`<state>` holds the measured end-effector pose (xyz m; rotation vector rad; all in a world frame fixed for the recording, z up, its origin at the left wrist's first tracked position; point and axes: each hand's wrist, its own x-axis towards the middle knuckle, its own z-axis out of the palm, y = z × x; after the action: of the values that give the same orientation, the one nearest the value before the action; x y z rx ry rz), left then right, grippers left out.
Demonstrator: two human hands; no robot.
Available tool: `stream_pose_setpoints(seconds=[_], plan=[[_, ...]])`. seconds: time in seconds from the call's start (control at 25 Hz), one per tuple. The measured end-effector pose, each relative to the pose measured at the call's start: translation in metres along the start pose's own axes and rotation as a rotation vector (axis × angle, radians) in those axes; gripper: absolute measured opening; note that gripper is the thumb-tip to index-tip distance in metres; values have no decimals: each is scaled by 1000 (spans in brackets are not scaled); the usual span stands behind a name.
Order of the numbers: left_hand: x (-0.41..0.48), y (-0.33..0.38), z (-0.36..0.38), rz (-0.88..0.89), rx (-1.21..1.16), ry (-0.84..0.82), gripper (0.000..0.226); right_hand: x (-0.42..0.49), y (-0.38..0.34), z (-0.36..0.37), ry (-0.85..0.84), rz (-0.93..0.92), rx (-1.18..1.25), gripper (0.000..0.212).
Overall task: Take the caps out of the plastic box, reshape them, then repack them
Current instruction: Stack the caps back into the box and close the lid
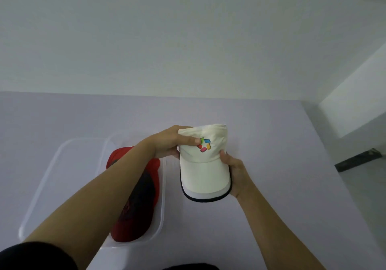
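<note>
A cream cap (205,169) with a coloured logo and a dark-edged brim is held above the table, brim pointing toward me. My left hand (167,142) grips the left side of its crown, thumb on the front panel beside the logo. My right hand (236,173) holds the right edge of the brim. To the left stands a clear plastic box (161,207) holding red and dark caps (137,203), partly hidden behind my left forearm.
The box's clear lid (54,178) lies flat to the left of the box. The pale lilac table (271,186) ends at a white wall behind and drops off on the right, where grey floor and a dark strip (359,160) show.
</note>
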<state>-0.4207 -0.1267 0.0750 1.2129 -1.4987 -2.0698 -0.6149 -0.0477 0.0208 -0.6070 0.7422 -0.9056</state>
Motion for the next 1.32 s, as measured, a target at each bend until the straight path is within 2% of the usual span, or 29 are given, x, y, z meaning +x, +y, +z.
stream_pose_setpoints(seconds=[0.12,0.24,0.4,0.52,0.56,0.6,0.72,0.76,0.84,0.92,0.96,1.08,1.16,1.32], plan=[[-24,5,-17,-63,97,-69,27,3,8,28,29,-26,-50,84],[-43,4,-43,-76,123,-38,24,11,20,55,59,-50,-109,75],[-67,1,-76,-58,160,-13,13,25,38,87,51,15,-134,58],[-94,10,-114,-1,233,52,21,50,54,101,223,45,-21,64],[-103,15,-129,31,262,85,30,61,62,101,296,55,-69,61],[-112,21,-144,66,288,121,39,69,69,106,334,84,-226,58],[-132,32,-181,161,343,241,47,88,85,121,285,128,-839,68],[-136,34,-190,188,350,273,43,96,89,126,263,123,-958,74],[-139,35,-203,223,356,305,27,113,95,131,225,166,-1142,109],[-138,35,-211,223,355,320,16,128,94,133,197,280,-1218,134],[-137,35,-211,219,358,325,14,132,93,131,194,326,-1222,139],[-130,32,-217,228,331,360,9,140,83,134,176,342,-1315,130],[-120,27,-219,255,318,406,4,136,81,137,124,294,-1391,121],[-97,7,-210,331,366,500,7,111,81,149,29,120,-1496,121]])
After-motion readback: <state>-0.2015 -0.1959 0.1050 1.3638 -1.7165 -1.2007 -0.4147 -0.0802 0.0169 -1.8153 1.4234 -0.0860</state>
